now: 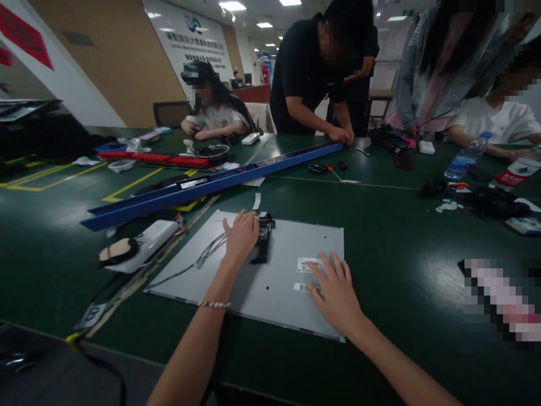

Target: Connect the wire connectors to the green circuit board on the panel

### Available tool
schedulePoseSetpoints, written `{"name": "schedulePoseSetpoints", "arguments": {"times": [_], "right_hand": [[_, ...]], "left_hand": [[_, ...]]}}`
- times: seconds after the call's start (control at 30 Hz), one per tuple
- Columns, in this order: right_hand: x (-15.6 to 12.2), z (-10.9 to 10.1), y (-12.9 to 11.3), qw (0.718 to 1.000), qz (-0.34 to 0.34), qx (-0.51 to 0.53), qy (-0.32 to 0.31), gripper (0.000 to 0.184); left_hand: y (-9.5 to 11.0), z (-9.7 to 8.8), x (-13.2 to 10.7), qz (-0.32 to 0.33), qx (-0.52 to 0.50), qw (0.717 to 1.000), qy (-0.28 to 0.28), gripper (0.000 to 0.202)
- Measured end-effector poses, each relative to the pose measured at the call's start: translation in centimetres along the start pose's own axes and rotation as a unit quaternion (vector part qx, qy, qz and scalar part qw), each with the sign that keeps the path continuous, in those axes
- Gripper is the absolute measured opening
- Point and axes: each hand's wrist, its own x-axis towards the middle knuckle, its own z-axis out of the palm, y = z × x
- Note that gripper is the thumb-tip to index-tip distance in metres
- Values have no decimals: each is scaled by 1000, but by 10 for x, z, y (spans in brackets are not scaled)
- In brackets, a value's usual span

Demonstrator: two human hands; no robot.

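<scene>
A thin grey metal panel (283, 242) lies flat on the table in front of me. On its upper part sits a black device with an exposed circuit board (264, 234). My left hand (243, 234) is at the left side of this device, thumb apart from the other fingers; whether it touches the device is unclear. Grey cables (209, 251) run leftward across the panel from near that hand. With fingers spread, my right hand (333, 287) rests over the panel's right side, partly covering two white labels (307, 264).
Beyond the panel, a long blue rail (211, 189) crosses the green table (393, 237); a person in black (310, 73) handles its far end. To the left lies a white power strip (156, 237). Bottles (467, 158), a screwdriver (333, 172) and a blurred-out object (502, 299) are farther right.
</scene>
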Motion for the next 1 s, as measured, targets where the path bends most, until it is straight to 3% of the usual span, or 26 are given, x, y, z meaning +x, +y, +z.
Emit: {"name": "schedulePoseSetpoints", "arguments": {"times": [0.17, 0.27, 0.43, 0.5, 0.6, 0.7, 1.0], "right_hand": [[0, 3, 1, 1000, 1, 2, 10, 52], [-1, 4, 1, 1000, -3, 0, 15, 51], [-3, 1, 1, 1000, -9, 0, 28, 50], [-4, 0, 1, 999, -9, 2, 32, 50], [-5, 0, 2, 999, -12, 8, 32, 51], [-5, 0, 4, 999, -16, 10, 29, 52], [-11, 0, 9, 1000, -21, -4, 8, 53]], "left_hand": [[4, 1, 1, 65, -6, 997, -41, 49], [5, 8, 13, 84, 5, 993, -82, 51], [0, 12, 58, 21, 60, 976, -206, 57], [0, 9, 73, -19, 89, 969, -228, 61], [1, 2, 81, -49, 96, 974, -201, 63], [0, -6, 71, -72, 70, 982, -158, 59], [-15, -18, -18, -109, -17, 994, 3, 46]]}}
